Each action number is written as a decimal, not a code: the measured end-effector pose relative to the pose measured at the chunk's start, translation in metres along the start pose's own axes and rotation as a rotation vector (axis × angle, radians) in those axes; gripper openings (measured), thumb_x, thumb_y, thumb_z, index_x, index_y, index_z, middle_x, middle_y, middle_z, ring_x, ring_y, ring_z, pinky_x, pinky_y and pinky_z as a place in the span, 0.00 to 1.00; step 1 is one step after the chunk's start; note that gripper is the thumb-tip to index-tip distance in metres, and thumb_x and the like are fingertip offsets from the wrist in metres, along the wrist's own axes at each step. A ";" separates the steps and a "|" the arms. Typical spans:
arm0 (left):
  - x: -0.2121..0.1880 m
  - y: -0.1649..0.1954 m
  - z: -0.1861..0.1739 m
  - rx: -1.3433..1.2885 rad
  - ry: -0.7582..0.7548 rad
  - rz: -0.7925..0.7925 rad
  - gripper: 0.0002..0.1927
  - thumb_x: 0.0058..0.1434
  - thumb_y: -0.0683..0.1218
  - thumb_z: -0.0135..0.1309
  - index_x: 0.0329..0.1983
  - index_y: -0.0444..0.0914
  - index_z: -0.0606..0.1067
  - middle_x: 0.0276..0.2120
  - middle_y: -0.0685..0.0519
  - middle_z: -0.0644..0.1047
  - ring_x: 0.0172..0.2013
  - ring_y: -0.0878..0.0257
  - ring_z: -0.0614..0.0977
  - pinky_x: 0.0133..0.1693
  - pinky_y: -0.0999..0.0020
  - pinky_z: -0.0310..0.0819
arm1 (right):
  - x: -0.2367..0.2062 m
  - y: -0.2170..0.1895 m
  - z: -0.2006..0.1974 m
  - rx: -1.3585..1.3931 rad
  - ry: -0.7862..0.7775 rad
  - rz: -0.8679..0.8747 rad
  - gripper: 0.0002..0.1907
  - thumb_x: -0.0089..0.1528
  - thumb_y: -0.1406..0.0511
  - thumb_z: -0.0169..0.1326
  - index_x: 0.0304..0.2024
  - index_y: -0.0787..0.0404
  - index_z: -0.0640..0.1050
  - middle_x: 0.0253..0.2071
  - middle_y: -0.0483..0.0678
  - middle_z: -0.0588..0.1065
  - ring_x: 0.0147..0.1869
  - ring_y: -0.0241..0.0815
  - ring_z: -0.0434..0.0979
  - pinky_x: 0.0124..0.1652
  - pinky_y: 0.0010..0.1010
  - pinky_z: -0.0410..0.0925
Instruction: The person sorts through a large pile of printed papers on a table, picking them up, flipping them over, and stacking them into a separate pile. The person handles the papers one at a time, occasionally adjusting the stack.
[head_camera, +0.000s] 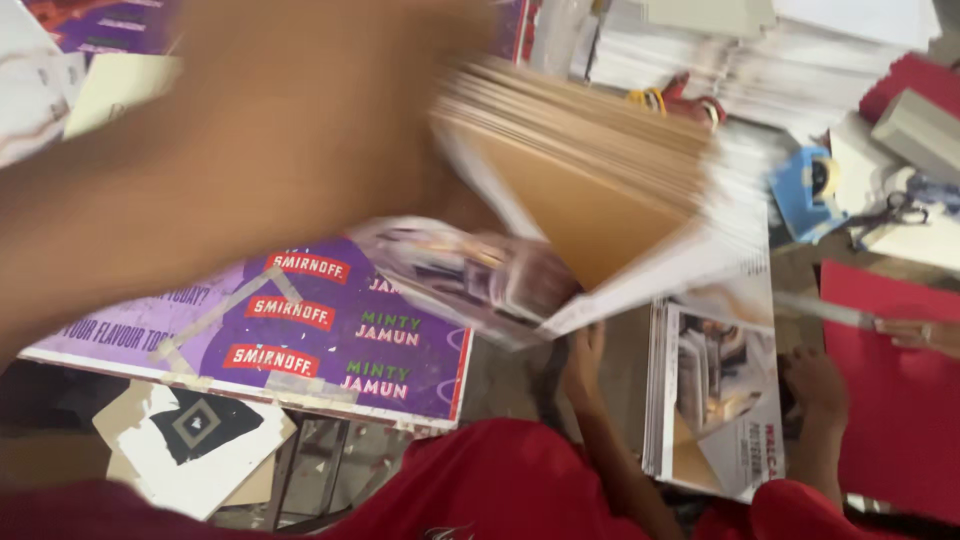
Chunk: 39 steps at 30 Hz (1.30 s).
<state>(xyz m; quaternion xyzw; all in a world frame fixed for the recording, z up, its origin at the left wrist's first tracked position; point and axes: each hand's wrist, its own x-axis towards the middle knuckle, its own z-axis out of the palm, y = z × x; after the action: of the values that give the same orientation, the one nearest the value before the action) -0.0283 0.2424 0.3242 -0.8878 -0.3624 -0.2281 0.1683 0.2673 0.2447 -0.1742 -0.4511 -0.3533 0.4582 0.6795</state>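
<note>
Head view looks down on a blurred brown forearm sweeping across the upper left, so the left hand (440, 215) is mostly smeared; it seems to meet a fanned stack of brown boards (590, 160), but I cannot tell how far its fingers are spread or whether they close on anything. Just below that hand a glossy printed sheet (470, 275) curls up off the stack, its white edge running down to the right. The right hand (585, 345) sits under the lifted sheet with its fingers curled upward against the sheet's lower edge, a narrow hold as far as the blur lets me judge. Right of that hand lies one pile of printed booklets (715, 400), white-edged, flat on the floor. Left of both hands lies one large purple poster board (330, 335) with red labels, and below it a few loose white and black card scraps (200, 435). Beyond the fanned boards, tall stacks of white paper (790, 55) rise at the top right. Further right I count one blue tape dispenser (810, 190), one pair of scissors (895, 212) and one red sheet (885, 390). A bare foot (815, 375) rests between the booklets and the red sheet, and red clothing (500, 480) fills the bottom edge.
</note>
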 end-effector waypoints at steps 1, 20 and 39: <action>0.022 0.014 -0.002 0.020 -0.006 0.078 0.37 0.34 0.66 0.77 0.38 0.36 0.82 0.22 0.45 0.80 0.20 0.50 0.81 0.19 0.56 0.70 | 0.000 -0.016 0.004 0.040 -0.116 -0.167 0.49 0.66 0.45 0.58 0.76 0.69 0.55 0.71 0.55 0.59 0.75 0.48 0.58 0.72 0.41 0.54; -0.065 -0.010 0.044 -0.290 0.327 -0.075 0.47 0.41 0.53 0.73 0.61 0.29 0.66 0.49 0.36 0.71 0.45 0.47 0.73 0.46 0.56 0.65 | -0.033 -0.238 0.157 -0.092 -0.457 -0.321 0.33 0.54 0.59 0.72 0.56 0.72 0.76 0.49 0.52 0.82 0.51 0.38 0.84 0.52 0.33 0.78; -0.247 -0.006 0.299 -0.899 -0.076 -0.485 0.16 0.44 0.45 0.75 0.36 0.39 0.84 0.30 0.52 0.87 0.31 0.62 0.88 0.46 0.64 0.82 | 0.006 -0.161 0.084 0.459 -0.650 -0.286 0.18 0.59 0.66 0.74 0.43 0.67 0.78 0.35 0.51 0.81 0.41 0.50 0.85 0.38 0.41 0.77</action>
<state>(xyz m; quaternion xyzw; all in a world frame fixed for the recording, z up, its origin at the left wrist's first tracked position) -0.1046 0.2456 -0.0557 -0.7705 -0.4301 -0.3615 -0.3012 0.2435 0.2463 0.0061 -0.0665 -0.4970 0.5446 0.6723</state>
